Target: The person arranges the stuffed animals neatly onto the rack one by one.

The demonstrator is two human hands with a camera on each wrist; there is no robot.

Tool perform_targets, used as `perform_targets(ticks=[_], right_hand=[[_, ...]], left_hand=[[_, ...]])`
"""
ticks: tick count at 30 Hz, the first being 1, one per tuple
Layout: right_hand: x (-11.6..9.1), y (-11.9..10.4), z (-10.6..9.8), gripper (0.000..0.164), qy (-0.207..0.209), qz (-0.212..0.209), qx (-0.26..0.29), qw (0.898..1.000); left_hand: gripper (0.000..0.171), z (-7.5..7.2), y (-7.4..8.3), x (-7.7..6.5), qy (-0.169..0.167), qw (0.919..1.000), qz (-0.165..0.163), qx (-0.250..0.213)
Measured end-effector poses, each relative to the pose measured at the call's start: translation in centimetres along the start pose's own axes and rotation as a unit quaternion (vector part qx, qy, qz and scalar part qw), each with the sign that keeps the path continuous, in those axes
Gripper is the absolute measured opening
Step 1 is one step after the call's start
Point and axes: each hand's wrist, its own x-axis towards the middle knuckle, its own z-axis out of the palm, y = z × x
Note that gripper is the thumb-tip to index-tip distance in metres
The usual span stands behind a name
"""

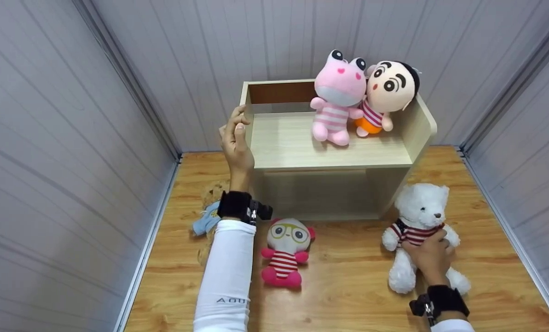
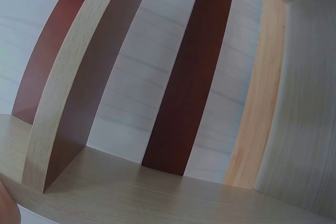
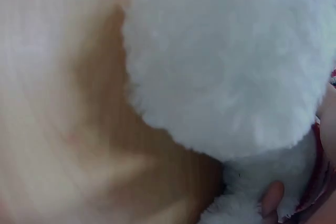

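Pale grey panelled walls [image 1: 265, 37] enclose the scene on three sides, above a wood-grain floor [image 1: 339, 295]. Against the back wall stands a light wooden shelf unit [image 1: 283, 138] with two visible levels; the left wrist view shows dark reddish-brown slats [image 2: 191, 72] across its back.

Next in size is a white sleeve [image 1: 226, 272] on the left forearm. The white teddy bear [image 1: 420, 207], in a red-and-white striped top, is at the right, in front of the unit; whether it touches the floor I cannot tell. A brown bear [image 1: 214, 193] in a light blue garment lies on the floor at the left, partly hidden by the left arm. A pink frog [image 1: 338, 92] with striped body sits on the upper shelf, touching the boy doll [image 1: 392, 90] in orange shorts beside it. The smaller panda doll [image 1: 284, 263], with printed yellow glasses, lies on the floor before the unit.

The right hand [image 1: 431, 258] grasps the white bear by its middle. The left hand [image 1: 237, 143] is at the unit's left side panel, fingers bent; whether its grip closes on the edge I cannot tell. Each wrist wears a black band [image 1: 234, 204].

Smallest is dark lettering [image 1: 232, 300] on the left sleeve, a few capitals resembling "AOU", not certain.
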Motion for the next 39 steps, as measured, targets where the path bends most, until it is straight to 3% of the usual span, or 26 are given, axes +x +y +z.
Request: perform_targets(ticks=[7, 13, 20, 29, 39], right_hand=[[-1.3, 0.4, 1.3, 0.108, 0.073, 0.003, 0.013, 0.997], [-2.8, 0.8, 2.1, 0.113, 0.084, 0.011, 0.038, 0.996], [-4.7, 0.8, 2.8, 0.104, 0.1, 0.005, 0.057, 0.993], [-5.4, 0.7, 3.4, 0.098, 0.106, 0.016, 0.06, 0.992], [-5.5, 1.0, 3.3, 0.099, 0.1, 0.036, 0.077, 0.991]], left_hand=[[0.03, 0.0, -0.1, -0.1, 0.003, 1.0, 0.006, -0.001], [0.026, 0.2, 0.6, -0.2, 0.019, 0.9998, -0.01, 0.001], [0.024, 0.4, 2.4, -0.2, 0.014, 0.9998, -0.015, -0.007], [0.027, 0.3, 0.4, -0.1, 0.014, 0.9999, -0.005, -0.008], [0.032, 0.2, 0.2, -0.2, 0.011, 0.9997, -0.021, 0.006]])
